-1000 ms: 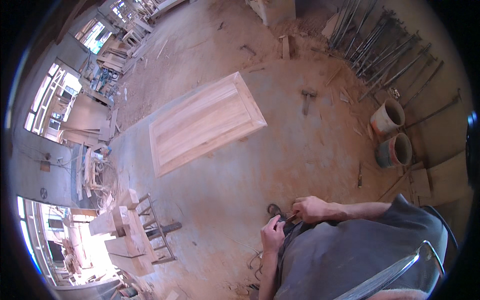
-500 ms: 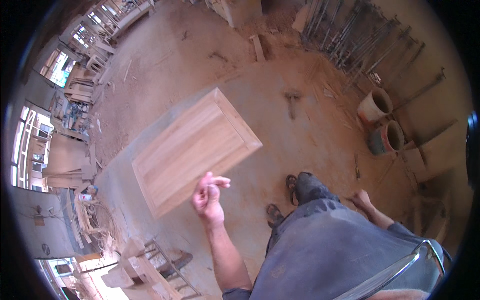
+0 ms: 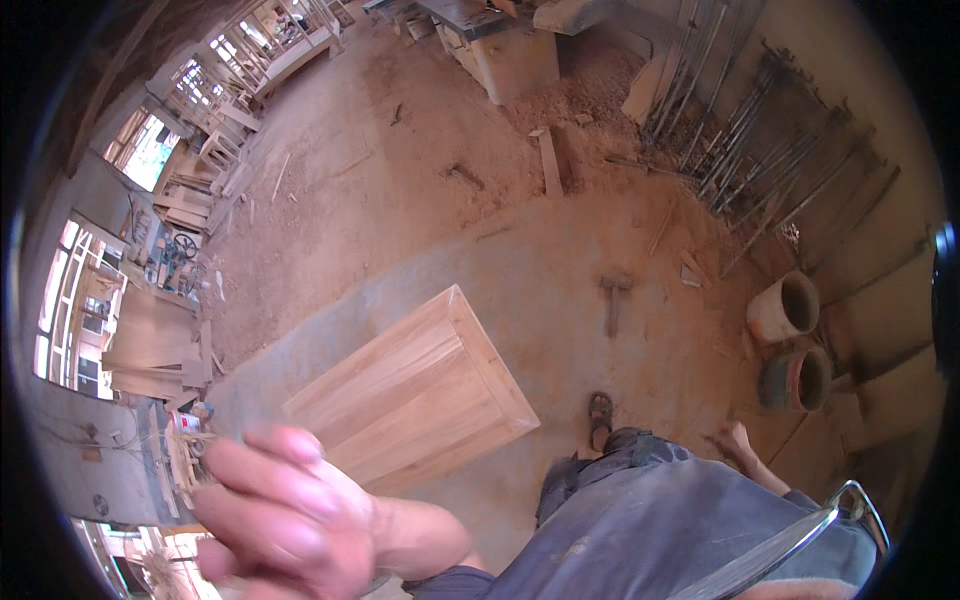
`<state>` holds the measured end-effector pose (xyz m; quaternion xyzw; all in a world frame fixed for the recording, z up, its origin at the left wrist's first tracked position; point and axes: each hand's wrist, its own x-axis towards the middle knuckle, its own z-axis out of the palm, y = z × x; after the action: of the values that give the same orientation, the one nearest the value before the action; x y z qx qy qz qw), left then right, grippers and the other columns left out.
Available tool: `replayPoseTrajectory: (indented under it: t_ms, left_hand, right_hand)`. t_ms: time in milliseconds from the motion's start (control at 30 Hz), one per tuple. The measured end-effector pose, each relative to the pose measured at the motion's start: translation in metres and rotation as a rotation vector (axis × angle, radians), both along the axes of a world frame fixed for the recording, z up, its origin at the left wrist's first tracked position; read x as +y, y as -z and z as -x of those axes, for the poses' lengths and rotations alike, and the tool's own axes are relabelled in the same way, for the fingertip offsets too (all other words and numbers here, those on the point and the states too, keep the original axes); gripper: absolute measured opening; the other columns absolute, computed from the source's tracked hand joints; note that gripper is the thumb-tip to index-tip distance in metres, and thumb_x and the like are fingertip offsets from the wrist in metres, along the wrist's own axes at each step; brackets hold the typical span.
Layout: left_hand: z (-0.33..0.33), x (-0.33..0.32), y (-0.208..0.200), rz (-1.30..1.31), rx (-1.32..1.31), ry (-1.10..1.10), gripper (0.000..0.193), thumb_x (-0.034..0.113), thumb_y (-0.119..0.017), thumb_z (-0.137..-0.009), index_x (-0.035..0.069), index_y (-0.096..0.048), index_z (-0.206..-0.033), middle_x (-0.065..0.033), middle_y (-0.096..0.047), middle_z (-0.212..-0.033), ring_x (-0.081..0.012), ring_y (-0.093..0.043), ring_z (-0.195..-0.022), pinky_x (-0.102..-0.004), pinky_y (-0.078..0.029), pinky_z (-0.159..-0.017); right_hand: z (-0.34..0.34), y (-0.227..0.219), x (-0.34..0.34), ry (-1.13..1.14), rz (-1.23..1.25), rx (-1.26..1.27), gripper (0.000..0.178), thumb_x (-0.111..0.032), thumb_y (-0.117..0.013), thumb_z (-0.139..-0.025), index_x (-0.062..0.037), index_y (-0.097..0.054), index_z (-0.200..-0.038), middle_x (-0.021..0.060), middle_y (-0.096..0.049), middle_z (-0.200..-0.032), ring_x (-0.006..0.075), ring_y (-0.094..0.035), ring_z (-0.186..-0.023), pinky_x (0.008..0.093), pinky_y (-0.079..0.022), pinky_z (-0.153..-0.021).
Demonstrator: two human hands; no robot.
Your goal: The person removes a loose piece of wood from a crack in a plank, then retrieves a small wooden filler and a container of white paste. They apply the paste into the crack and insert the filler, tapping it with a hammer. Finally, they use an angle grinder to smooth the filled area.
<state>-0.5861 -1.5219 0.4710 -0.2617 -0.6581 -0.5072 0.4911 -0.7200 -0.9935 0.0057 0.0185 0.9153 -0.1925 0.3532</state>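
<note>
My left hand (image 3: 290,510) is raised close in front of me at the lower left. Its fingers are bent but apart, slightly blurred, and nothing shows in them. Behind it is a pale wooden panel (image 3: 410,390) with a framed border, tilted and with its near left corner hidden by the hand. Whether anything props the panel up is not visible. On my other side, my right hand (image 3: 735,442) hangs low by the dark apron (image 3: 620,520). It looks loosely open, holds nothing visible, and is small in view.
A hammer-like tool (image 3: 614,300) lies on the dusty floor ahead. Two buckets (image 3: 785,306) and several long metal bars (image 3: 760,150) line the right wall. A short board (image 3: 550,162) lies farther off, near a bench-like block (image 3: 500,60). Timber scraps (image 3: 185,205) crowd the left wall.
My left hand has come away from the panel's near edge, up and closer to me. The view has tilted upward, so the panel and floor items sit lower. My right hand stays low at my side.
</note>
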Motion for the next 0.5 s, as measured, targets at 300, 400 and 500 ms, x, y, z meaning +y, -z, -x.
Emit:
replayPoseTrajectory:
  t_ms: [300,400,500]
  left_hand:
    - [0.154,-0.061,-0.017,-0.324,0.235,-0.288,0.059,0.05,-0.043,-0.106,0.002,-0.055,-0.137,-0.0167,-0.057,-0.11,-0.0294,-0.051,-0.099,-0.0496,-0.037,-0.096]
    - [0.203,-0.093,0.021,-0.303,0.144,-0.213,0.057,0.049,-0.043,-0.106,0.002,-0.056,-0.136,-0.0161,-0.057,-0.11,-0.0288,-0.052,-0.1,-0.0489,-0.038,-0.096]
    - [0.272,-0.132,0.057,-0.324,0.058,-0.163,0.055,0.048,-0.044,-0.106,0.002,-0.056,-0.134,-0.0155,-0.057,-0.11,-0.0281,-0.052,-0.1,-0.0483,-0.039,-0.096]
  right_hand:
    - [0.32,-0.088,-0.2,-0.057,0.328,0.336,0.021,-0.02,-0.068,-0.085,-0.0012,-0.073,-0.093,0.0174,-0.071,-0.081,0.022,-0.068,-0.076,0.039,-0.052,-0.068]
    - [0.385,-0.098,-0.262,-0.2,0.403,0.378,0.019,-0.018,-0.068,-0.085,-0.0014,-0.072,-0.094,0.0171,-0.07,-0.08,0.0223,-0.067,-0.075,0.0383,-0.051,-0.068]
    - [0.468,-0.086,-0.292,-0.193,0.414,0.456,0.017,-0.018,-0.07,-0.084,-0.0018,-0.072,-0.091,0.02,-0.07,-0.08,0.0313,-0.069,-0.076,0.04,-0.052,-0.068]
